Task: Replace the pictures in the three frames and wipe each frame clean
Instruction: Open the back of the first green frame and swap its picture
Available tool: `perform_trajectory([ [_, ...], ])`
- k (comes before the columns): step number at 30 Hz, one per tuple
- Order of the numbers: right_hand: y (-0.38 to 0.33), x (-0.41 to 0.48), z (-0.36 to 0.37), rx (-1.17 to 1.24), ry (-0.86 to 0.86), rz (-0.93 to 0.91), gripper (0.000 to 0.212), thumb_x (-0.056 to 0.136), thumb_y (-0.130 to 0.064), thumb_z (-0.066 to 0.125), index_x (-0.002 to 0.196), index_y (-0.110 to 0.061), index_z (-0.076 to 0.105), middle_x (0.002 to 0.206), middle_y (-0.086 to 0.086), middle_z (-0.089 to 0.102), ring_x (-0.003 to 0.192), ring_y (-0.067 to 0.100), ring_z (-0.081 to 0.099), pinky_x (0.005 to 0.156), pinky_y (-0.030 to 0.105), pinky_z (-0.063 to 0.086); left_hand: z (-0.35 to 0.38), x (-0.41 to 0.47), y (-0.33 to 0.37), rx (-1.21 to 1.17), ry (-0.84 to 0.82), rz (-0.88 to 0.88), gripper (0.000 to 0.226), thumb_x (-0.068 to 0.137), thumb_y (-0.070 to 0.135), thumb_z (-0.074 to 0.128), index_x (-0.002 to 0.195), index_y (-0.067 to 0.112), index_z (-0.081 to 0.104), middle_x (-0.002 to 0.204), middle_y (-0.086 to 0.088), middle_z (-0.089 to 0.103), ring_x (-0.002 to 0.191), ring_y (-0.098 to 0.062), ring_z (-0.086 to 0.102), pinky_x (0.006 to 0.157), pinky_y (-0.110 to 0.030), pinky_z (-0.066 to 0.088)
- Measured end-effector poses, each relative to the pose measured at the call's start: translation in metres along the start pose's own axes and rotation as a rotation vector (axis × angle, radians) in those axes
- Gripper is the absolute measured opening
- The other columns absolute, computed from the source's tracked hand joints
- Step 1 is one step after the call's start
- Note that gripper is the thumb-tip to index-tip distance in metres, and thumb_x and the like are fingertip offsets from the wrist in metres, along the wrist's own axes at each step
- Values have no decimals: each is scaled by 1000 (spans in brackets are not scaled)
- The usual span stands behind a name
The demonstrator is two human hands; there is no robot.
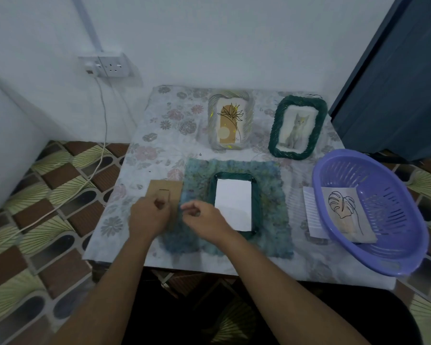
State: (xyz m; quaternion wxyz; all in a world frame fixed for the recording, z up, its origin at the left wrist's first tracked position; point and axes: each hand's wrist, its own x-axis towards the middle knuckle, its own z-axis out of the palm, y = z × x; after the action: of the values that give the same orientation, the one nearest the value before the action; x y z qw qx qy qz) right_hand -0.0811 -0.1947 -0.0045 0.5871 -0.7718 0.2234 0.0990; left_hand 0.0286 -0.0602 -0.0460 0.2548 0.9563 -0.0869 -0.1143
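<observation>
A dark green woven frame [210, 192] lies face down on a blue-green fuzzy cloth [269, 195], with a white picture back [233, 202] showing inside it. A brown cardboard backing board [163, 191] lies to its left. My left hand [147, 215] rests on the board's near end with fingers curled on it. My right hand [204, 216] hovers over the cloth beside the frame, fingers loosely curled and empty. At the back stand a pale woven frame [230, 94] with a plant drawing and a green woven frame [320, 115] with a cat picture.
A purple plastic basket [383, 252] at the right edge holds a leaf drawing [343, 207]; a white striped sheet [312, 212] sticks out beneath it. The small table has a floral cover [159, 135]. A wall socket [105, 66] with a cable is at left, a dark door [396, 83] at right.
</observation>
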Motion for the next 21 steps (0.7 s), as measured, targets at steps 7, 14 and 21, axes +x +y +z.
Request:
perform_trajectory([
  [7,-11,3,47,-27,-89,112,67,96,-25,53,157,-17,26,160,6,30,142,27,37,113,43,36,-14,-14,-51,85,114,-128,45,93,45,55,125,14,62,130,-24,55,121,-43,46,102,-49,36],
  [14,-11,9,68,-36,-42,121,69,86,-33,62,149,-23,35,154,7,34,134,30,42,111,42,38,5,-4,-77,47,80,-61,48,86,55,41,105,23,71,111,-7,68,104,-32,56,95,-45,44],
  [21,-13,4,54,165,-39,158,59,97,-19,58,149,-19,32,136,-5,44,119,14,45,95,29,41,-19,-26,-40,-448,91,-217,18,94,18,61,111,10,61,102,-4,64,90,-19,57,71,-28,43],
])
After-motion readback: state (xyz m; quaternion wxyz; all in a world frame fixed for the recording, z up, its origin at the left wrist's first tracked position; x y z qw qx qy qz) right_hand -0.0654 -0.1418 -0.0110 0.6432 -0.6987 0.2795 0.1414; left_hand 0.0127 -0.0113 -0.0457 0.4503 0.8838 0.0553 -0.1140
